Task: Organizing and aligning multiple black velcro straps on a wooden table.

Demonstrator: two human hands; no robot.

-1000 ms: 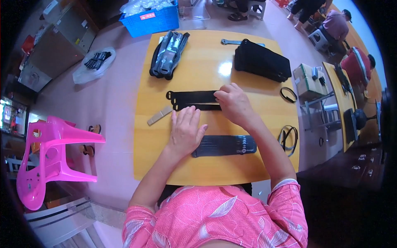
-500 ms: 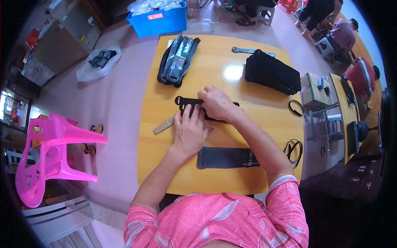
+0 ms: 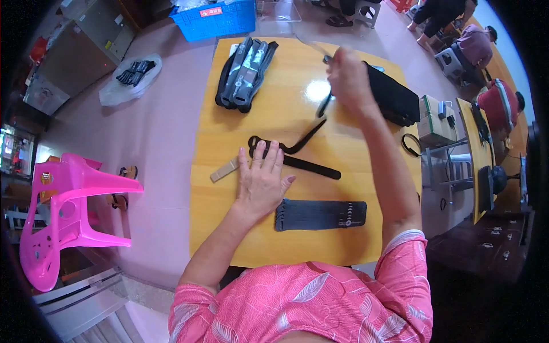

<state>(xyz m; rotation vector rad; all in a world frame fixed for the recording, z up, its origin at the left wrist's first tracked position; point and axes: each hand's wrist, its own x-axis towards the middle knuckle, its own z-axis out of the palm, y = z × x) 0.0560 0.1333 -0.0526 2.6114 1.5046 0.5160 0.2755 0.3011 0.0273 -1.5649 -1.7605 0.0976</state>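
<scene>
Head view: looked down on a yellow wooden table (image 3: 237, 243), with a person in a pink leaf-patterned shirt (image 3: 303, 294) at its near edge.
Left hand (image 3: 261, 184): lay palm down with fingers extended and slightly spread, released rather than gripping, the fingertips pressed on the slotted end of the black straps.
Right hand (image 3: 350, 83): was raised above the far part of the table, blurred, fingers curled closed on a thin strip (image 3: 312, 46) that projected toward the upper left; its exact kind could not be told.
Black straps (image 3: 313, 167): lay near the table's middle, partly under the left hand; one tail ran straight to the right, another curved upward.
Tan strip (image 3: 224, 170): lay on the table just left of the left hand.
Slotted strap stack (image 3: 320, 215): dark grey, flat, lay between the black straps and the near edge.
Strap bundle (image 3: 246, 75): grey and black, lay at the far left of the table.
Black pile (image 3: 396, 96): lay at the far right, partly behind the right forearm.
Looped strap (image 3: 410, 145): lay near the right edge.
Floor: a pink plastic stool (image 3: 86, 186) lay on its side at left; a blue crate (image 3: 216, 24) stood beyond the table.
</scene>
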